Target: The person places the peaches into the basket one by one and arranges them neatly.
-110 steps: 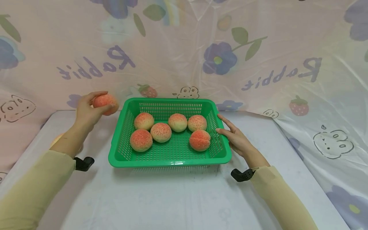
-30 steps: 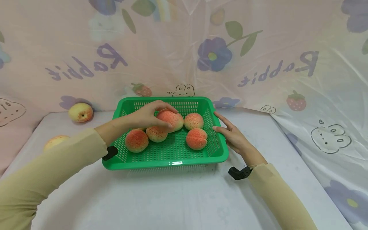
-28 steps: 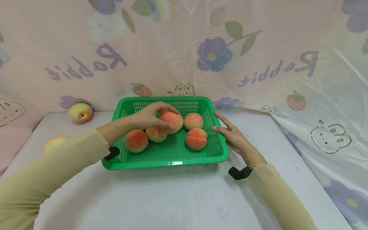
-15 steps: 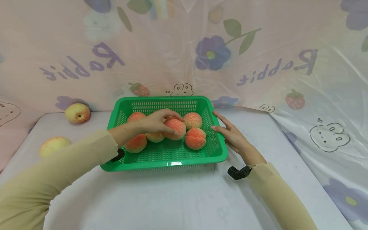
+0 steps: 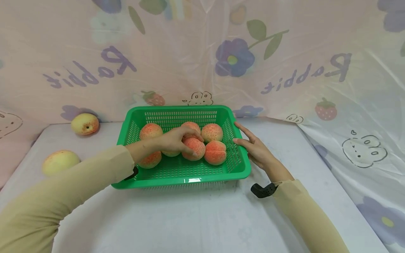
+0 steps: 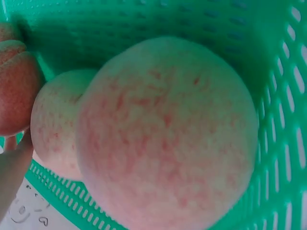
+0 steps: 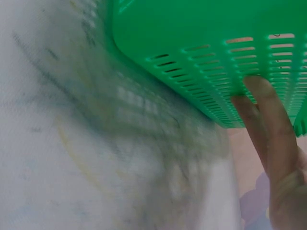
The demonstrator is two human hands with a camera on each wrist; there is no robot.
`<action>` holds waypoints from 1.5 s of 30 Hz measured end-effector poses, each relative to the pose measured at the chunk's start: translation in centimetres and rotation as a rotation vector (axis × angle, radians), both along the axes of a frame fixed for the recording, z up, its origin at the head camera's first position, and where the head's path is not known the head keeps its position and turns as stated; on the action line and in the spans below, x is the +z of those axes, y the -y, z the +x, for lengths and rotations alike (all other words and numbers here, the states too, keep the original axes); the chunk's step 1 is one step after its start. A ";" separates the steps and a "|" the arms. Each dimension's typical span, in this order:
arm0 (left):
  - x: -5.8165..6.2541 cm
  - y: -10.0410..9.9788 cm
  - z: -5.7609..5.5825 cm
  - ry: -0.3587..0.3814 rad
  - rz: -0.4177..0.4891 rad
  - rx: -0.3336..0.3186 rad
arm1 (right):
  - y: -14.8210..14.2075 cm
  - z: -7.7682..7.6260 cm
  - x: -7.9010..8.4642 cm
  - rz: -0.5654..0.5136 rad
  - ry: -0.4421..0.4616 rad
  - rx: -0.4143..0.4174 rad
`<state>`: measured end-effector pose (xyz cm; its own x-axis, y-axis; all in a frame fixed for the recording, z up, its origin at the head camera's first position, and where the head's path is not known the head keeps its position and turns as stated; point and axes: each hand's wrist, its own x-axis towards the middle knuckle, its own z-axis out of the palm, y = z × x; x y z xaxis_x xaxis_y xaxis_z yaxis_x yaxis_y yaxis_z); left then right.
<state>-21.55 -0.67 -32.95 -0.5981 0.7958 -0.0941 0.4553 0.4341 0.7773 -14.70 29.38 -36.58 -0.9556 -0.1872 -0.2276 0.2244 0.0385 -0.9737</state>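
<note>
My left hand [image 5: 175, 140] reaches into the green plastic basket [image 5: 190, 180] and holds a red-speckled peach [image 5: 193, 149] between thumb and fingers, low near its middle. Around it lie other peaches: one to the right with a crease [image 5: 215, 153], another at the back right [image 5: 212, 133], and several more at the left and back, some partly hidden by the hand. In the left wrist view a large pale peach [image 6: 168, 134] fills the middle. My right hand [image 5: 261, 153] grips the basket's right rim, thumb on top; in the right wrist view its fingers [image 7: 276, 129] lie against the outer wall.
Two yellowish peaches sit on the white table [image 5: 202, 218] left of the basket: one at the back [image 5: 84, 123], another nearer [image 5: 60, 162], partly behind the left sleeve. A printed cloth [image 5: 177, 70] hangs close behind the basket.
From the left of the basket, my left hand has carried the peach over and lowered it among the others, lately moving toward the near side. The right hand has stayed on the rim.
</note>
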 end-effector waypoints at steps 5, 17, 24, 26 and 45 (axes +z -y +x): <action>-0.2 -0.1 0.3 -0.035 -0.025 0.002 | 0.0 0.1 0.1 0.018 -0.002 -0.005; 0.6 -0.3 0.3 -0.021 0.004 0.033 | 0.0 0.0 -0.1 0.041 -0.005 -0.014; 2.2 0.4 -0.1 -0.010 0.041 0.089 | -0.1 0.1 0.0 0.032 -0.005 -0.010; 2.5 0.7 -0.2 -0.008 0.050 0.101 | -0.1 0.1 0.0 0.026 -0.004 -0.009; 6.8 5.7 -0.3 0.028 0.163 0.235 | 0.0 0.0 -0.2 0.013 -0.003 0.000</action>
